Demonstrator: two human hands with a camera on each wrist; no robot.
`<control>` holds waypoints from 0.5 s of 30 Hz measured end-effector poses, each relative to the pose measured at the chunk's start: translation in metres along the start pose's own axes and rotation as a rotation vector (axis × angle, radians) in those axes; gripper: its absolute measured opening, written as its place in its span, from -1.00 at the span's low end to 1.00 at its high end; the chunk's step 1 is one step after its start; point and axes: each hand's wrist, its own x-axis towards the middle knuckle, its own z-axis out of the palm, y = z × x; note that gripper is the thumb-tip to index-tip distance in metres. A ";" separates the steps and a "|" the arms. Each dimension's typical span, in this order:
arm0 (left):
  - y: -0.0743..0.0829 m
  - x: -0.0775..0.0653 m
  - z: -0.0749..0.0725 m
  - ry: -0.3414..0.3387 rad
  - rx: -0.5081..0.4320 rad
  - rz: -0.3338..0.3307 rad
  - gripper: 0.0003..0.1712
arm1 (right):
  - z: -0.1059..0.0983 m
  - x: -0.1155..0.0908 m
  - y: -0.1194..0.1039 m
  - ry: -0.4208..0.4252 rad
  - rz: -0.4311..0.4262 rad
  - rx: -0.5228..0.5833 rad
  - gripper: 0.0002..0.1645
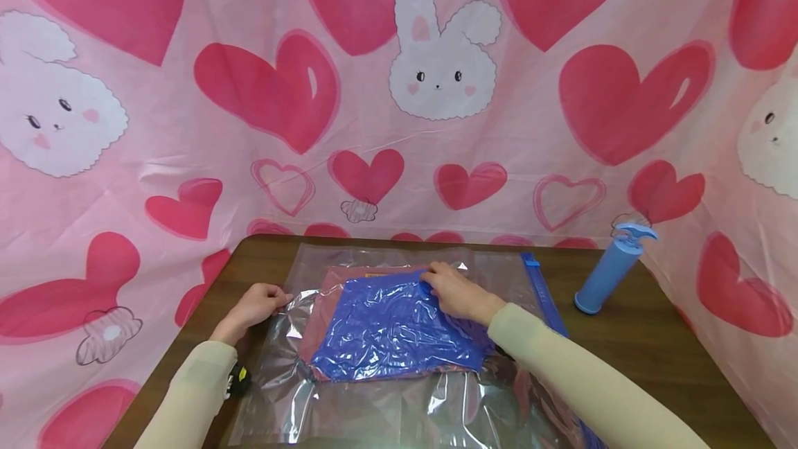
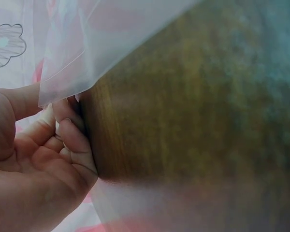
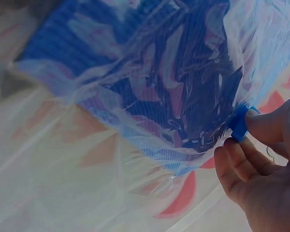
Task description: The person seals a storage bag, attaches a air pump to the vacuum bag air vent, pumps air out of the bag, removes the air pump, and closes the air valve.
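A large clear vacuum storage bag lies across the table, with a blue ribbed fabric item and a pink one flat under its wrinkled film. My left hand pinches the bag's left edge; in the left wrist view the film passes between thumb and fingers. Over the fabric's upper right, my right hand grips a round blue valve cap between thumb and fingers. Whether the cap is fastened down cannot be told.
A blue hand pump stands tilted on the table's right side. The bag's blue zip strip runs along its right end, with a slider at the far corner. Behind the brown table hangs a pink heart-patterned cloth.
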 end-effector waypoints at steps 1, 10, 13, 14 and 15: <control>0.001 0.000 0.000 0.001 0.001 0.000 -0.70 | 0.000 0.000 0.000 0.004 -0.010 -0.004 -0.55; 0.004 -0.003 -0.001 -0.003 0.000 -0.009 -0.70 | 0.001 0.002 0.001 0.018 0.000 -0.007 -0.60; 0.003 -0.003 -0.001 -0.004 0.002 -0.012 -0.70 | 0.002 0.003 0.002 0.034 0.008 -0.012 -0.62; 0.003 -0.003 -0.001 -0.005 0.002 -0.012 -0.70 | 0.003 0.003 0.002 0.045 0.005 -0.014 -0.63; 0.003 -0.003 -0.001 -0.008 0.005 -0.011 -0.70 | 0.003 0.003 0.002 0.054 0.004 -0.014 -0.64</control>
